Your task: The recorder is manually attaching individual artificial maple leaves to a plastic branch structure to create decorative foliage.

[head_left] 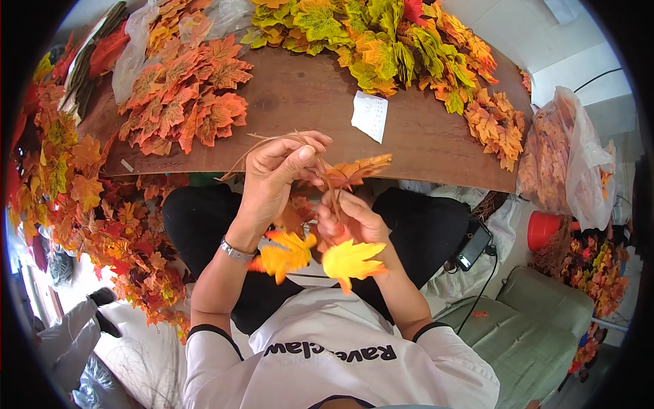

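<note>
My left hand [278, 167] is closed, thumb and fingers pinched together on thin brown stems [235, 165] whose ends stick out to its left. Close beside it, a little lower, my right hand [354, 217] has its fingers wrapped round a brown stem of an artificial maple leaf garland. An orange-brown leaf [357, 170] spreads just above the right hand. Below the hands hang a bright yellow leaf [351, 263] and an orange-yellow leaf [283, 255]. Where the stems meet between my fingers is partly hidden.
Leaf piles lie on the brown table [293, 88]: orange leaves [191, 95] at left, green-yellow leaves [381, 48] behind, small orange leaves [496, 129] at right. A paper slip [370, 116] lies mid-table. Long garlands [88, 204] hang left; a leaf-filled plastic bag [562, 160] stands right.
</note>
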`<action>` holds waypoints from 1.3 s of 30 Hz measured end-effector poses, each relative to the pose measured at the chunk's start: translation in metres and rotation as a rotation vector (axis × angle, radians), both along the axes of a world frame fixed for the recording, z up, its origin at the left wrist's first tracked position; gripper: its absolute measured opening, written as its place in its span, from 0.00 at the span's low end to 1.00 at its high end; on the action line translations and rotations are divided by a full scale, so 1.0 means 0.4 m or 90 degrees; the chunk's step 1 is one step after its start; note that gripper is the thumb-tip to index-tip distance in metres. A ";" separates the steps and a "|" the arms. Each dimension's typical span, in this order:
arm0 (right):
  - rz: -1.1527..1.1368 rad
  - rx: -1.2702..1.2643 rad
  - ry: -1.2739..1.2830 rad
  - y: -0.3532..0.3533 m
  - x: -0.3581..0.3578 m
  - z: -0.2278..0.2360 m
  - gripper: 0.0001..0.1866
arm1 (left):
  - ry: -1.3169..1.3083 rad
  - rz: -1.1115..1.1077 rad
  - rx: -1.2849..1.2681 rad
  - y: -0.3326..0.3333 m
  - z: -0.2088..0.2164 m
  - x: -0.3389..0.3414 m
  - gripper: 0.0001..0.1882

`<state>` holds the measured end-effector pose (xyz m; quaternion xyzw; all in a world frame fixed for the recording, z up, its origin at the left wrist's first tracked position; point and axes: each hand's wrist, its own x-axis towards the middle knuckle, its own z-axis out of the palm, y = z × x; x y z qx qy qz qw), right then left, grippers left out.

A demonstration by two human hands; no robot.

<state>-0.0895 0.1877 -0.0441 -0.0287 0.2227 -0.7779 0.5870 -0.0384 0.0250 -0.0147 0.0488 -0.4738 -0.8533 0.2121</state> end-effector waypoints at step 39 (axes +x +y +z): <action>-0.227 0.184 0.530 -0.002 -0.100 0.003 0.05 | -0.075 0.034 0.099 -0.028 0.019 0.012 0.16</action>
